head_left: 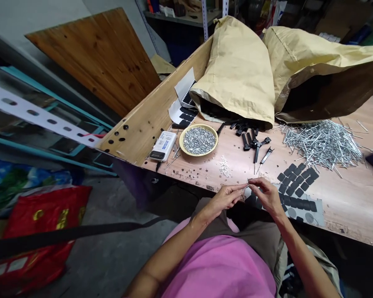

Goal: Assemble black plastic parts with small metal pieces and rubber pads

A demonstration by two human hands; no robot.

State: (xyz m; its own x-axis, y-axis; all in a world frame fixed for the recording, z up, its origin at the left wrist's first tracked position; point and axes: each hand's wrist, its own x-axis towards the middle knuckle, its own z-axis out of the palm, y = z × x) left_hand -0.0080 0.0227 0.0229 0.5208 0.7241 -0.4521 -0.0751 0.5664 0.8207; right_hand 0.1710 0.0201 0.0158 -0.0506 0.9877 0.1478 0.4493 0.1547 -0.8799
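Cluttered wooden counter in what looks like a storeroom, stuff everywhere. I'll use the yellow bowl of tiny silver bits as the reference. Both hands sit below and to the right of it, right at the counter's front edge. Fingertips of the left hand and right hand are brought together, pinching one silvery piece between them. It's honestly too small to say what it is.

Just right of the hands lies a sheet of black pads, and far right of the bowl there's a big heap of metal pins. Some black hand tools lie right of the bowl, with loose silver bits below-right of it.

My worry: that pinch hangs at the very edge, above the lap. One slip and the piece would probably drop to the floor and be a pain to find. A wrist could also brush those loose bits off, since they lie so near.
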